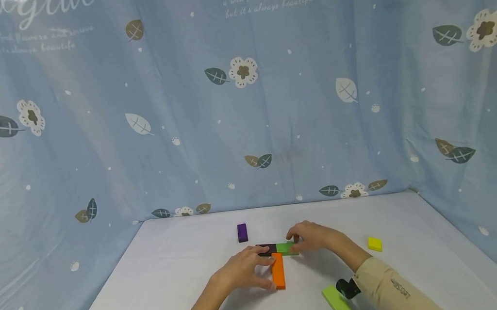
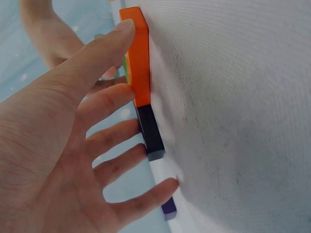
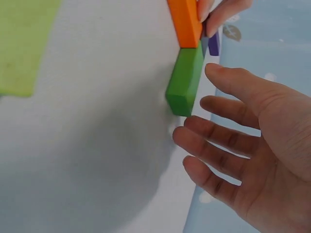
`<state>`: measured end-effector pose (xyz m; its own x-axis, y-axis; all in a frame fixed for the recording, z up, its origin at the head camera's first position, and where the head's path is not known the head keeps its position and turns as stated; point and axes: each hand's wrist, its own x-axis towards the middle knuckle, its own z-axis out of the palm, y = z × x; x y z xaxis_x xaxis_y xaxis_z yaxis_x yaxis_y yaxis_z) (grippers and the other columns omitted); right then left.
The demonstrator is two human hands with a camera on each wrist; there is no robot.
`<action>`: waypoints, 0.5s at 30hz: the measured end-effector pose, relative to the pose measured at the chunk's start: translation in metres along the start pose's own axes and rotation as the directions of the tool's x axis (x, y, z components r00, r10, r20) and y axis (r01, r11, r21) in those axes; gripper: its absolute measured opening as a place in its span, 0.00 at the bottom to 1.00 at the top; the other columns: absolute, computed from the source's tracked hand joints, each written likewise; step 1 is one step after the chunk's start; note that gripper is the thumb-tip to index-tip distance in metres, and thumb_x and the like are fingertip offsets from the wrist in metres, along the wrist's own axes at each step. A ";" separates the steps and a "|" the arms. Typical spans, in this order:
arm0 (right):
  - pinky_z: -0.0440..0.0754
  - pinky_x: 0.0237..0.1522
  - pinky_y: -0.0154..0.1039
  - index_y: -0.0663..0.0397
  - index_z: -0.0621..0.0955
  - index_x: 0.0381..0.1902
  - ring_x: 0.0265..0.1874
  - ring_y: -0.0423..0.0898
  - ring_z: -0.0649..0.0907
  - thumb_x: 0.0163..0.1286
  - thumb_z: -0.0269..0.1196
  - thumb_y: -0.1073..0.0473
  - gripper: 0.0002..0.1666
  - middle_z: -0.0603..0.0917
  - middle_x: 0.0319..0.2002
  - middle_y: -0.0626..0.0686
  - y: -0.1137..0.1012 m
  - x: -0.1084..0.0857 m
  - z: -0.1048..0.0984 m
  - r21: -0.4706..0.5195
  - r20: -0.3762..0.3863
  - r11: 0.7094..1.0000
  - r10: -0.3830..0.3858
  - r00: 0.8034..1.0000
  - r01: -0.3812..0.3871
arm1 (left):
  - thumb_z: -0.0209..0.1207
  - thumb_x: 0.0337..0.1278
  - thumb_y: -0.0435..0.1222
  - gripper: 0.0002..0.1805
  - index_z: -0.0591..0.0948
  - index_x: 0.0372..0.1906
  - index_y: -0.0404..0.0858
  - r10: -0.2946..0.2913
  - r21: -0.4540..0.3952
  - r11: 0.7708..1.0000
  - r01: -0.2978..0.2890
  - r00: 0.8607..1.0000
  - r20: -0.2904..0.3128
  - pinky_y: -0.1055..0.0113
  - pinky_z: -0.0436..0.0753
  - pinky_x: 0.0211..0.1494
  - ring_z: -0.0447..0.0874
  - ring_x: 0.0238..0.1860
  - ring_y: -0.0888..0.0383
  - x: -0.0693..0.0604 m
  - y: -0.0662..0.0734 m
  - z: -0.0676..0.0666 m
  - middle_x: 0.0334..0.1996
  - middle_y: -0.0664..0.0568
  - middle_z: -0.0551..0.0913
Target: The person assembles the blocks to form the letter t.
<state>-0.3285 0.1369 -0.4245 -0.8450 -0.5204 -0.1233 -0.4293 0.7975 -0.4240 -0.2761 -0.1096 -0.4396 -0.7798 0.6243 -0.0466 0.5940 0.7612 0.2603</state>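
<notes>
An orange block (image 1: 277,271) lies lengthwise toward the person, its far end against a row made of a black block (image 1: 266,249) and a green block (image 1: 285,249). My left hand (image 1: 240,271) has its thumb at the orange block's near end (image 2: 140,58) and its index finger near the far end; other fingertips touch the black block (image 2: 151,133). Beside the green block (image 3: 185,80), my right hand (image 1: 314,237) hovers with relaxed, slightly bent fingers and holds nothing. The right wrist view shows a gap between this hand (image 3: 257,141) and the green block.
A purple block (image 1: 242,233) stands behind the row, to the left. Farther right lies a yellow block (image 1: 375,244). A lime-green block (image 1: 336,303) is near the right sleeve at the front. Behind the white table (image 1: 172,239) hangs a blue patterned curtain (image 1: 245,116).
</notes>
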 end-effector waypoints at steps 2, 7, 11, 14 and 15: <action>0.83 0.46 0.43 0.54 0.84 0.52 0.37 0.41 0.79 0.63 0.69 0.51 0.21 0.85 0.40 0.48 -0.002 0.002 -0.003 0.001 0.000 1.000 -0.003 1.000 0.003 | 0.69 0.43 0.62 0.36 0.80 0.61 0.56 0.002 0.005 1.000 -0.002 1.000 0.001 0.45 0.78 0.62 0.70 0.69 0.48 0.000 0.001 -0.001 0.70 0.54 0.72; 0.82 0.47 0.44 0.55 0.84 0.52 0.40 0.44 0.79 0.65 0.67 0.51 0.21 0.85 0.43 0.52 -0.009 0.008 -0.009 0.001 -0.004 0.999 -0.036 0.999 0.036 | 0.70 0.43 0.60 0.35 0.81 0.61 0.56 0.005 0.010 1.000 -0.005 1.000 -0.001 0.45 0.78 0.62 0.71 0.68 0.48 -0.001 0.001 -0.003 0.69 0.54 0.72; 0.83 0.48 0.43 0.53 0.83 0.53 0.40 0.43 0.79 0.65 0.67 0.49 0.21 0.85 0.45 0.53 -0.012 0.014 -0.011 -0.031 0.000 0.999 -0.042 0.999 0.042 | 0.69 0.43 0.61 0.35 0.81 0.60 0.56 0.011 0.010 1.000 -0.011 1.000 -0.004 0.45 0.79 0.60 0.71 0.68 0.48 0.000 -0.001 -0.002 0.69 0.54 0.72; 0.83 0.48 0.43 0.54 0.83 0.53 0.40 0.45 0.80 0.65 0.67 0.50 0.22 0.85 0.46 0.54 -0.015 0.018 -0.013 -0.046 0.000 0.997 -0.056 0.998 0.056 | 0.69 0.44 0.62 0.35 0.80 0.61 0.56 0.017 0.007 1.000 -0.017 1.000 -0.003 0.45 0.80 0.60 0.71 0.68 0.49 0.000 -0.002 0.000 0.69 0.54 0.72; 0.83 0.49 0.44 0.54 0.83 0.53 0.41 0.45 0.80 0.65 0.67 0.50 0.22 0.85 0.46 0.55 -0.016 0.019 -0.013 -0.047 0.000 0.997 -0.064 0.998 0.064 | 0.69 0.43 0.62 0.35 0.80 0.61 0.56 0.020 0.004 1.000 -0.020 1.000 -0.003 0.45 0.79 0.60 0.71 0.67 0.49 0.000 -0.002 0.000 0.69 0.54 0.73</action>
<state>-0.3415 0.1182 -0.4078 -0.8160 -0.5700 -0.0959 -0.4966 0.7762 -0.3885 -0.2770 -0.1112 -0.4399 -0.7685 0.6387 -0.0381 0.6100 0.7495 0.2572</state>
